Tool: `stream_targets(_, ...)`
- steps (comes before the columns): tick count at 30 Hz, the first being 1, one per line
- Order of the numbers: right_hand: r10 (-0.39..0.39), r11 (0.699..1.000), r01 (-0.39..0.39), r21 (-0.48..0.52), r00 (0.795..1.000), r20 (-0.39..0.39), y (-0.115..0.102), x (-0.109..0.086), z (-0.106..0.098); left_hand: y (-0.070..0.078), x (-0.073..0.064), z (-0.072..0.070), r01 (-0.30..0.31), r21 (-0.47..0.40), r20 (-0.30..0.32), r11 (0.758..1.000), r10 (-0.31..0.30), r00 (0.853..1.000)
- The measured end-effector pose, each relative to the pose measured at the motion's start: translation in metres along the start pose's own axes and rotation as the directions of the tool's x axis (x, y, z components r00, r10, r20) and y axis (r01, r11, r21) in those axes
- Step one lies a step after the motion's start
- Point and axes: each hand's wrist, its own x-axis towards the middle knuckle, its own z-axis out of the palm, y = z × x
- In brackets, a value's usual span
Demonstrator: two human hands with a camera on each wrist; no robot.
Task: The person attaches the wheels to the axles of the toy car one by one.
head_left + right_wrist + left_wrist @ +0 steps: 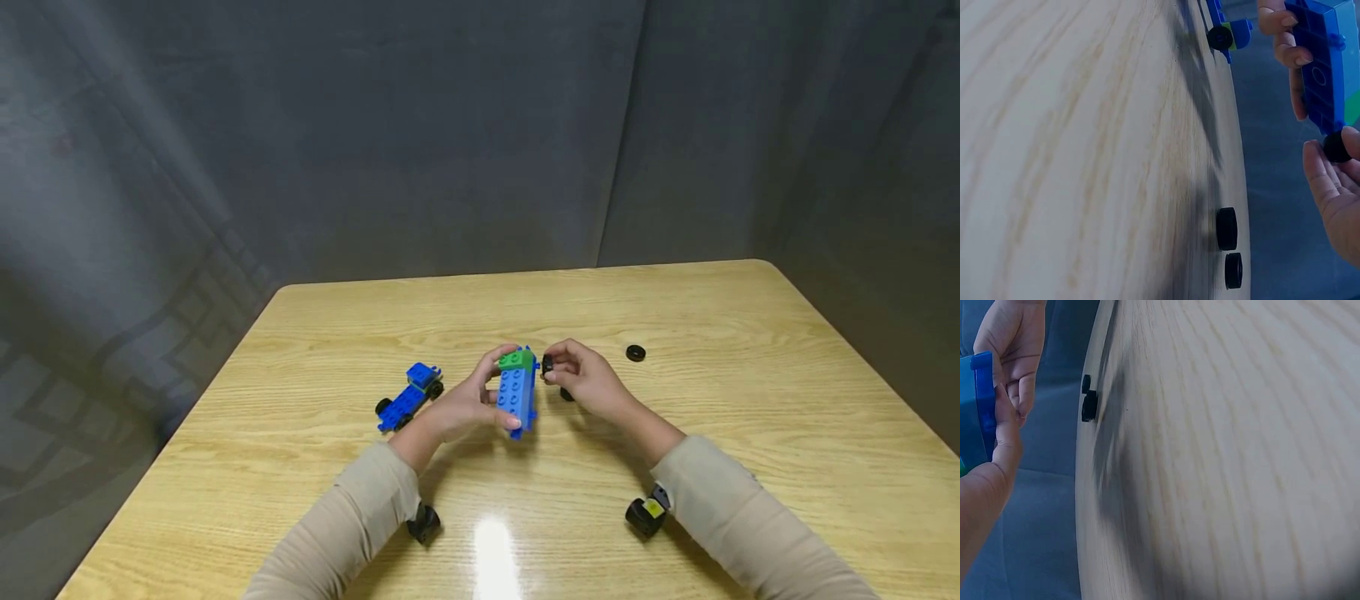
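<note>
Holding a toy car (514,393) above a wood-grained surface (352,333), a person's left hand (467,406) grasps the body from its left side, thumb at the near end and fingertips against the underside. The right hand (588,382) pinches a black wheel (547,366) between thumb and fingers, just beside the car's far right corner. The grip appears chosen to leave the right side, with its stubby pegs, bare and turned toward the wheel. Tilting the body probably keeps those pegs in sight.

The car, seemingly hard, glossy plastic, is a long block with round studs on top, light blue with green at the far end, over a darker blue base whose underside is ribbed. The wheel is short, round and dark. Two loose wheels (1227,229) lie on the surface near the right hand, perhaps set there for easy reach. Beyond the left forearm stands a second car (405,406), blue and studded, with black wheels on, well apart from the loose ones.
</note>
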Motion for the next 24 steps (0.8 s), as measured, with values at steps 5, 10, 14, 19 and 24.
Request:
stream_targets(5,-0.015,1.0,0.015,0.008,1.0,0.005,0.0018,0.0002,0.0008,0.0003,0.0009,0.0015,0.0,-0.004,0.012,1.0,0.0,1.0)
stream_targets(10,-0.021,1.0,0.021,0.012,1.0,0.011,0.002,0.0001,0.0015,-0.0013,0.002,-0.0007,-0.011,-0.007,0.043,1.0,0.011,0.999)
stream_targets(14,-0.02,1.0,0.02,0.007,1.0,0.01,0.0025,0.0,0.0018,-0.0038,0.0034,-0.0028,-0.006,0.01,0.038,1.0,0.006,0.999)
stream_targets(19,-0.017,1.0,0.017,0.021,1.0,0.018,0.0037,-0.001,0.0024,-0.0044,0.005,-0.001,0.007,0.034,-0.035,0.999,-0.005,0.999)
stream_targets(24,-0.024,0.998,0.023,0.06,1.0,0.02,0.0049,-0.0013,0.0024,-0.004,0.0057,0.0021,0.025,0.03,-0.129,0.999,-0.021,0.991)
